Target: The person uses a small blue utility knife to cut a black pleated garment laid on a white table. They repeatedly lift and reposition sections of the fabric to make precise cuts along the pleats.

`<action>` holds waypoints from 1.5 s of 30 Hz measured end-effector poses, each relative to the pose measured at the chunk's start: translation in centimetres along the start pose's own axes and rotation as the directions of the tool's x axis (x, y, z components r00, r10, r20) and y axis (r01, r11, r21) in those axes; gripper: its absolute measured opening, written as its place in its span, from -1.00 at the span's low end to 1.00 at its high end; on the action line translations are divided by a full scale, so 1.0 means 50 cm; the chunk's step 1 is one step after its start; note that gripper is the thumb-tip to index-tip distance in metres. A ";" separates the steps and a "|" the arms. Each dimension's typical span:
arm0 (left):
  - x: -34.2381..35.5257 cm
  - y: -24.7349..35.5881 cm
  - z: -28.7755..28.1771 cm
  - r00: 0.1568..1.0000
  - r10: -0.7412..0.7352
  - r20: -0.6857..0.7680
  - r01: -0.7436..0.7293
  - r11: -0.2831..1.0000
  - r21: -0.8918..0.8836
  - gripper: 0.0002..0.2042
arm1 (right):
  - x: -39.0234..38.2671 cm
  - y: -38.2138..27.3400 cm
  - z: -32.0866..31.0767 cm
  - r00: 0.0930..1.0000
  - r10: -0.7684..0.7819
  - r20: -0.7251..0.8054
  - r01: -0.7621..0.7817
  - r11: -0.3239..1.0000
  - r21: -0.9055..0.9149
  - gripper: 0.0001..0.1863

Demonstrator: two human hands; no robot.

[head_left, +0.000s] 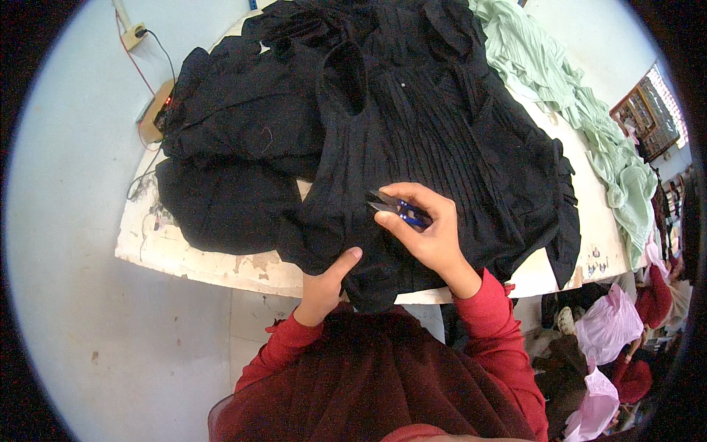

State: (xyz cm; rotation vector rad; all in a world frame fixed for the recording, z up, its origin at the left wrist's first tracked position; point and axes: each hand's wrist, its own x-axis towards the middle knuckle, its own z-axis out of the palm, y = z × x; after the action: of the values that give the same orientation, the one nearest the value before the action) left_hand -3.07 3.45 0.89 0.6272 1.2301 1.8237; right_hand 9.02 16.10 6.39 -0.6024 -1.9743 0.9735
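Black pleated garment (434, 151) heaped on the pale desk (213, 269), blue snips (414, 215) over its near part.
Right hand (436, 232) pinches the snips between its fingers, blades parted, likely for fine control; left hand (322, 286) rests its thumb on the near edge, apparently steadying it, other fingers hidden, grip unclear. Bunched black cloth (228, 140) crowds the left; pale green fabric (582, 125) lines the right.

A garment workshop
Heaped black clothes (434, 140) and pale green cloth (534, 55) lie on a worn surface (180, 258); the right hand (438, 232) holds thread snips (412, 214); people nearby have pink fabric (610, 324).
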 end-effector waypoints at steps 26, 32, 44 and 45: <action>0.010 -0.002 -0.013 0.939 -0.186 0.289 0.329 0.736 -0.592 -0.58 | 0.012 -0.035 0.043 0.960 -0.224 0.169 0.237 0.969 -0.064 -0.57; 0.009 -0.007 -0.011 0.963 -0.144 0.230 0.244 0.830 -0.502 -0.54 | 0.026 -0.035 0.040 0.945 -0.260 0.201 0.253 0.966 0.059 -0.75; 0.016 0.014 -0.003 0.928 -0.191 0.319 0.340 0.785 -0.519 -0.43 | 0.068 -0.053 -0.003 0.890 -0.342 0.302 0.418 0.876 -0.241 -0.78; 0.016 0.011 -0.004 0.927 -0.192 0.323 0.345 0.776 -0.528 -0.43 | 0.070 -0.057 -0.003 0.881 -0.353 0.315 0.436 0.863 -0.255 -0.79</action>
State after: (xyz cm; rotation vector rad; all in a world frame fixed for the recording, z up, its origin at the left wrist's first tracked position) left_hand -3.88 3.93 1.29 0.2971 0.5072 1.6829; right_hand 7.11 16.93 10.39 -0.2196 -2.3926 0.4929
